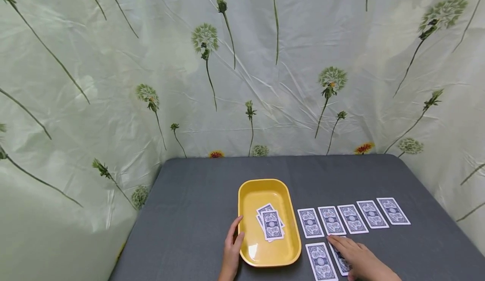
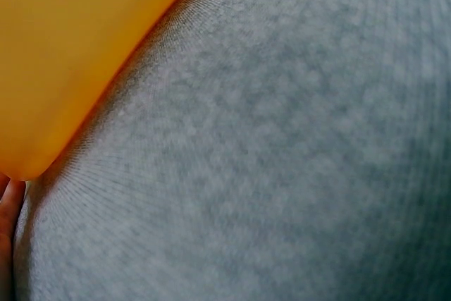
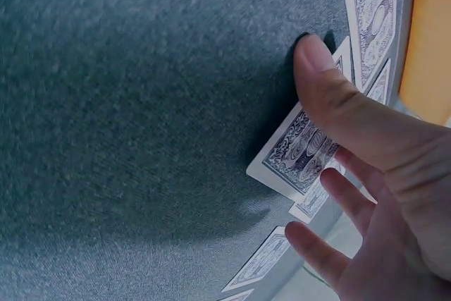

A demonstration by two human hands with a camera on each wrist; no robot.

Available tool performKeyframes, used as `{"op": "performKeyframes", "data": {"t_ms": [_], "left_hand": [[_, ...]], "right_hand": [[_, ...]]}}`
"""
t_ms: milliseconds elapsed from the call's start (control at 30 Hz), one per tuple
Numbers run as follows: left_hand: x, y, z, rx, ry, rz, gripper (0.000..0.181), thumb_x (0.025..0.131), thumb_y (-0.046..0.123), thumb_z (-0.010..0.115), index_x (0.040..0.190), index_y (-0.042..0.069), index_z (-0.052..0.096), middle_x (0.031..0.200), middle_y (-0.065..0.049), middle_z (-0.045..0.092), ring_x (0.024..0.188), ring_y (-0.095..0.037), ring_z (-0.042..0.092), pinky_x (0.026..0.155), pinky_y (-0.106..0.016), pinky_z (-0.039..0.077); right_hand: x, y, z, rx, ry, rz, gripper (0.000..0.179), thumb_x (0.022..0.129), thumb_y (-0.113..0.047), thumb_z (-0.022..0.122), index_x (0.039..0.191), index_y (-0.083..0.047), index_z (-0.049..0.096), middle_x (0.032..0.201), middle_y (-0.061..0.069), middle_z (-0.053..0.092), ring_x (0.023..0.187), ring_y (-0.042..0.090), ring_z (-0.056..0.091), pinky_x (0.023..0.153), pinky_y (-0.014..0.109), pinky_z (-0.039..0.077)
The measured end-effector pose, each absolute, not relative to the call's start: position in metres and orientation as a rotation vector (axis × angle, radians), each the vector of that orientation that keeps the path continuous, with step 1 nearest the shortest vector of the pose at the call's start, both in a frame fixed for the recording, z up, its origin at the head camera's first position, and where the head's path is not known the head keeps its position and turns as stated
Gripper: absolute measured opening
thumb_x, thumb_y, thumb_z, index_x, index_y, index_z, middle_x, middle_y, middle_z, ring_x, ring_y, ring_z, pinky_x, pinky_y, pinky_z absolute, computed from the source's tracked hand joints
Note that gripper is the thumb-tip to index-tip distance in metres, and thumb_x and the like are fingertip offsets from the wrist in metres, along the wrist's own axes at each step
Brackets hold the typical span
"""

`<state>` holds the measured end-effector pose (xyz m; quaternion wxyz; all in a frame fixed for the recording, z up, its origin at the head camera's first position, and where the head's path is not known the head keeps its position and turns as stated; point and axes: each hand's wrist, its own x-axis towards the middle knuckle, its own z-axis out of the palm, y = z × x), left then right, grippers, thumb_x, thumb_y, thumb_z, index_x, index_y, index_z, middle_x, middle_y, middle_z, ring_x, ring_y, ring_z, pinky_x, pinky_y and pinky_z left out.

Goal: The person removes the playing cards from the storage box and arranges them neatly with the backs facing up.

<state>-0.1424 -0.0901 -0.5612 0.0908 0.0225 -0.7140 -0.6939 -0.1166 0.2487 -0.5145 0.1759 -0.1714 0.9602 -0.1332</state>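
Observation:
My left hand (image 1: 231, 249) rests at the left side of a yellow tray (image 1: 243, 192), its fingers and thumb fairly straight against the rim. In the left wrist view, fingers (image 2: 10, 206) show beside the tray's outer wall (image 2: 84, 47). A few overlapping playing cards (image 1: 271, 225) lie face down inside the tray. My right hand (image 1: 360, 255) is over a blue-backed playing card (image 1: 338, 258), fingertips at its far edge and thumb near its close end. In the right wrist view, the thumb crosses in front of that card (image 3: 299, 153), with the other fingers spread.
A back row of several face-down cards (image 1: 352, 219) runs to the right of the tray. Another card (image 1: 321, 262) lies in the front row between the tray and my right hand. All are on a dark grey table (image 1: 189, 213); a flowered curtain (image 1: 242, 83) hangs behind.

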Motion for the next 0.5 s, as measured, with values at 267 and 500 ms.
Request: {"op": "performKeyframes", "data": {"t_ms": [267,500], "left_hand": [[-0.1425,-0.0898,-0.5632,0.069,-2.122,-2.056,0.038,0.09,0.011,0.049,0.129,0.01,0.05,0.136,-0.014,0.045,0.115,0.015,0.035,0.094,-0.002,0.022],[-0.1437,-0.091,-0.562,0.13,-2.163,-2.088,0.039,0.09,0.014,0.05,0.129,0.016,0.05,0.138,-0.008,0.044,0.118,0.012,0.035,0.096,-0.004,0.023]], "right_hand": [[-0.1174,0.2468,-0.5121,-0.475,2.71,-0.356,0.084,0.056,-0.003,0.072,0.135,-0.006,0.04,0.133,0.01,0.048,0.118,0.035,0.045,0.091,0.058,0.036],[-0.1193,0.2479,-0.5133,-0.536,2.695,-0.336,0.087,0.061,-0.037,0.077,0.134,-0.007,0.041,0.134,0.011,0.048,0.115,0.036,0.048,0.087,0.057,0.039]]}}
